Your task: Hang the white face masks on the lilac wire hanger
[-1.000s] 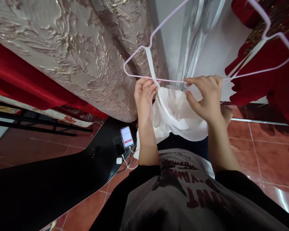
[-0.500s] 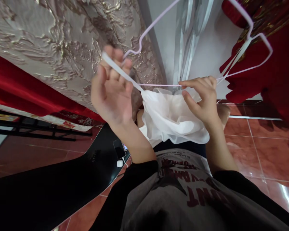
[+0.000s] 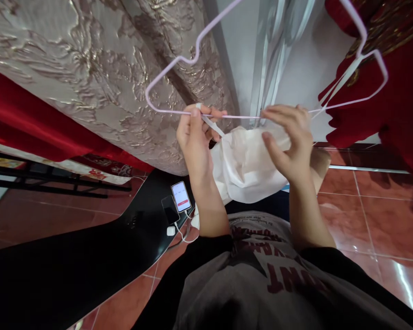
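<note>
A thin lilac clothes hanger extends past the top of the view. Its lower bar crosses both hands. My left hand is closed around a white strap, a band of which loops over a finger, and its thumb presses at the bar. The strap runs to a white sheer garment hanging over my lap. Another white strap is looped over the hanger's right notch. My right hand lies over the bar beside the garment, thumb and index finger apart; its other fingers are partly hidden.
On the black bench at left lie a lit phone, a dark phone and a white charger with cables. A textured beige cloth hangs at left, red garments at right. Red floor tiles show below.
My left hand has moved right and down from the hanger's left corner to its lower bar, bringing the strap along and closing. The right hand has barely moved. The lit phone is now uncovered.
</note>
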A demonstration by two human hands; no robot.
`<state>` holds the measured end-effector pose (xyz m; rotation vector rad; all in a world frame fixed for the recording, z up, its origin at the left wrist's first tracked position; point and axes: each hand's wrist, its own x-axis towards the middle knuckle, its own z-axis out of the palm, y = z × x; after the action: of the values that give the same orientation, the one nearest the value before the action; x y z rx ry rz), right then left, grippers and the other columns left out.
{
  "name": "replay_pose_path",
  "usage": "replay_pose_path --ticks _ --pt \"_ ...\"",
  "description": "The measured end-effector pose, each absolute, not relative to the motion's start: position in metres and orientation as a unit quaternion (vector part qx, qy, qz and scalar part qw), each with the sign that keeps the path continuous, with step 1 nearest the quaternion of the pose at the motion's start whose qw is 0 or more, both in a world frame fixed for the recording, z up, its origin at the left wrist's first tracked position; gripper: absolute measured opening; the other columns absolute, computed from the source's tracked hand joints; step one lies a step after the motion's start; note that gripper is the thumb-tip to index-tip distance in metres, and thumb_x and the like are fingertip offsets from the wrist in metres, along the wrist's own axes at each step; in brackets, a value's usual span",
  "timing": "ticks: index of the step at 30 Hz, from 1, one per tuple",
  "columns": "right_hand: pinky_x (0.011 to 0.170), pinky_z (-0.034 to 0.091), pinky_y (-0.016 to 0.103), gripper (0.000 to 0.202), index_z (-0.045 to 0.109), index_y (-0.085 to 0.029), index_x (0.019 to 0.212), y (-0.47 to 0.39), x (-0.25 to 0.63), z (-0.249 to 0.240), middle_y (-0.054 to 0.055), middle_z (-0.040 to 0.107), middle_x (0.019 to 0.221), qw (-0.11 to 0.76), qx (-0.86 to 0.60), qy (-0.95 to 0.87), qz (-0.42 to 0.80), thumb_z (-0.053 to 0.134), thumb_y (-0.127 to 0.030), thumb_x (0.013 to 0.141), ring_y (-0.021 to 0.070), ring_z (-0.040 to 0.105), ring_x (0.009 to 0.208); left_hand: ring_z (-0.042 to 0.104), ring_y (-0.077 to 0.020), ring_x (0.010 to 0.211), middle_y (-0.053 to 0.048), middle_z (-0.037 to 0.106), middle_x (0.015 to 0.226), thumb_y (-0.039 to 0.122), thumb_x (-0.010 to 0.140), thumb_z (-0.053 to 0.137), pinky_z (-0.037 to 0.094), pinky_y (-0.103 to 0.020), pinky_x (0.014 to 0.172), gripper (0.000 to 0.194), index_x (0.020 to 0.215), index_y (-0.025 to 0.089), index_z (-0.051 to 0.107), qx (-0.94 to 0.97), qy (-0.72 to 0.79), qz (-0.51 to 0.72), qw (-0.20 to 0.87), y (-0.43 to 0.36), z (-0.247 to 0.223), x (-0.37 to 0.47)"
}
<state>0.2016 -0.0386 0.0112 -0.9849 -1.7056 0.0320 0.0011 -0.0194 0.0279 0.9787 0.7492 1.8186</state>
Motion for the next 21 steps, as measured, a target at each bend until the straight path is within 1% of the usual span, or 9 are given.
replay_pose_path --ticks 2,4,6,8,9,11,13,18,21 --pt "0.117 0.058 0.054 0.036 0.074 -0.032 0.135 -0.032 0.211 0.008 0.009 0.074 0.14 0.67 -0.407 -0.621 0.005 0.069 -0.026 0.1 0.0287 0.072 0.131 0.074 -0.0291 0.105 -0.008 0.075 0.092 0.035 0.118 0.064 0.038 -0.036 0.062 0.028 0.093 0.028 0.071 0.399 0.297 0.74 0.453 -0.02 0.029 0.007" --pt "0.092 0.065 0.046 0.037 0.077 -0.026 0.126 -0.02 0.228 0.01 0.01 0.075 0.126 0.756 -0.404 -0.514 0.039 0.07 -0.018 0.091 0.0237 0.076 0.103 0.074 -0.0292 0.106 -0.008 0.074 0.093 0.036 0.119 0.064 0.038 -0.035 0.062 0.028 0.093 0.027 0.07 0.402 0.295 0.738 0.455 -0.019 0.029 0.007" --pt "0.069 0.06 0.037 0.03 0.081 -0.021 0.109 -0.01 0.245 0.019 0.008 0.075 0.099 0.741 -0.443 -0.492 0.113 0.068 -0.011 0.084 0.0163 0.068 0.073 0.075 -0.028 0.105 -0.008 0.072 0.091 0.035 0.121 0.059 0.038 -0.035 0.061 0.032 0.092 0.026 0.069 0.398 0.294 0.741 0.453 -0.017 0.027 0.006" --pt "0.055 0.051 0.031 0.022 0.08 -0.019 0.091 -0.003 0.257 0.035 0.003 0.069 0.076 0.683 -0.492 -0.513 0.167 0.065 -0.006 0.081 0.0128 0.06 0.059 0.075 -0.0275 0.106 -0.008 0.071 0.09 0.036 0.122 0.059 0.04 -0.034 0.06 0.033 0.092 0.026 0.067 0.388 0.295 0.747 0.452 -0.016 0.026 0.005" --pt "0.05 0.048 0.029 0.022 0.077 -0.02 0.087 -0.001 0.261 0.043 0.001 0.067 0.069 0.668 -0.507 -0.515 0.179 0.064 -0.003 0.08 0.0123 0.059 0.055 0.075 -0.0278 0.107 -0.008 0.07 0.09 0.039 0.12 0.063 0.042 -0.033 0.059 0.031 0.092 0.026 0.067 0.383 0.294 0.749 0.454 -0.015 0.025 0.005" --pt "0.043 0.043 0.026 0.027 0.068 -0.023 0.081 -0.001 0.263 0.056 -0.004 0.062 0.06 0.69 -0.508 -0.486 0.17 0.061 0.002 0.074 0.0118 0.057 0.048 0.076 -0.0283 0.108 -0.008 0.07 0.089 0.044 0.115 0.073 0.043 -0.031 0.058 0.03 0.091 0.027 0.066 0.377 0.292 0.75 0.459 -0.015 0.025 0.006" --pt "0.037 0.038 0.024 0.032 0.062 -0.025 0.077 -0.003 0.262 0.064 -0.007 0.058 0.053 0.714 -0.506 -0.457 0.159 0.057 0.006 0.071 0.0108 0.052 0.041 0.076 -0.0269 0.105 -0.008 0.071 0.089 0.043 0.114 0.074 0.044 -0.029 0.056 0.029 0.091 0.027 0.066 0.375 0.294 0.754 0.452 -0.017 0.027 0.008" --pt "0.036 0.031 0.022 0.04 0.081 -0.017 0.071 -0.015 0.26 0.071 -0.003 0.066 0.056 0.633 -0.528 -0.534 0.188 0.055 0.013 0.069 0.0065 0.05 0.04 0.079 -0.0257 0.101 -0.007 0.075 0.094 0.029 0.12 0.058 0.059 -0.03 0.064 0.031 0.089 0.027 0.066 0.374 0.29 0.762 0.443 -0.018 0.029 0.012" --pt "0.038 0.03 0.023 0.039 0.089 -0.019 0.08 -0.017 0.255 0.079 -0.002 0.071 0.06 0.644 -0.498 -0.559 0.155 0.066 0.012 0.074 0.0059 0.052 0.043 0.079 -0.0249 0.097 -0.007 0.073 0.09 0.029 0.121 0.056 0.056 -0.029 0.06 0.031 0.091 0.027 0.065 0.377 0.271 0.765 0.447 -0.014 0.026 0.011"
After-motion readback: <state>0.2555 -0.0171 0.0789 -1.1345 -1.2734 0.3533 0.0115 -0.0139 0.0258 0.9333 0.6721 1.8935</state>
